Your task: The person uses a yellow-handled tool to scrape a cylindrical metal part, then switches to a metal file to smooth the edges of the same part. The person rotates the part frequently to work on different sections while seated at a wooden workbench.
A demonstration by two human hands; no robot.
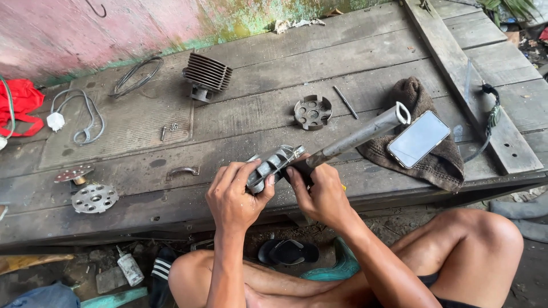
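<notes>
Weathered wooden platform, pink-green wall behind. Left hand is closed around a grey metal casting, thumb on its face. Right hand grips the casting's other end, at the base of a long metal tool. Tool's long axis runs up-right, loop end away from the person. On the platform: one finned cylinder, three perforated discs, one phone on a brown cloth.
</notes>
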